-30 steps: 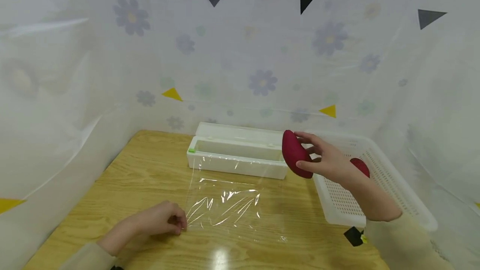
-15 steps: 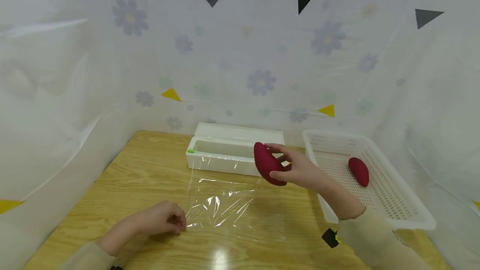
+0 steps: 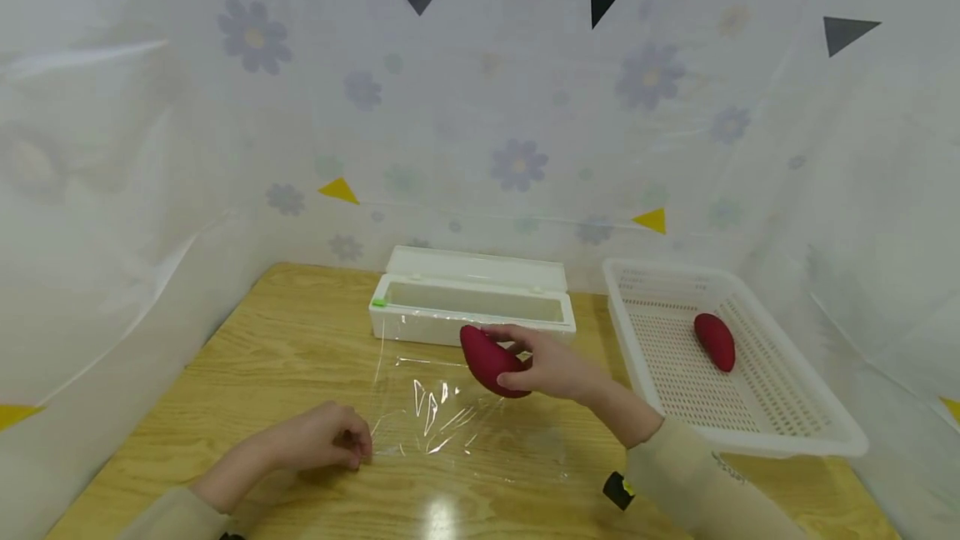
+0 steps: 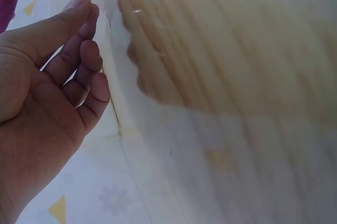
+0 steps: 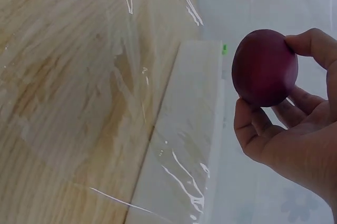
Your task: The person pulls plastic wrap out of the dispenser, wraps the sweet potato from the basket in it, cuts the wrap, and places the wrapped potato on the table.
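Note:
My right hand holds a dark red oblong fruit or root, smooth and curved with tapered ends, between thumb and fingers. It is above the clear cling film, which stretches from the front of a white cling film dispenser toward me over the table. In the right wrist view the same dark red oblong shows its rounded end. At the film's near left corner, my left hand pinches the edge with thumb and index finger. The other fingers of the left hand are curled.
The dispenser's lid stands open at the back. To the right is a white perforated basket with a second dark red oblong in it. A wooden table lies beneath, and a patterned plastic curtain surrounds it.
My right hand has carried the dark red oblong left and down from beside the basket to over the film. The left hand has stayed at the film's corner.

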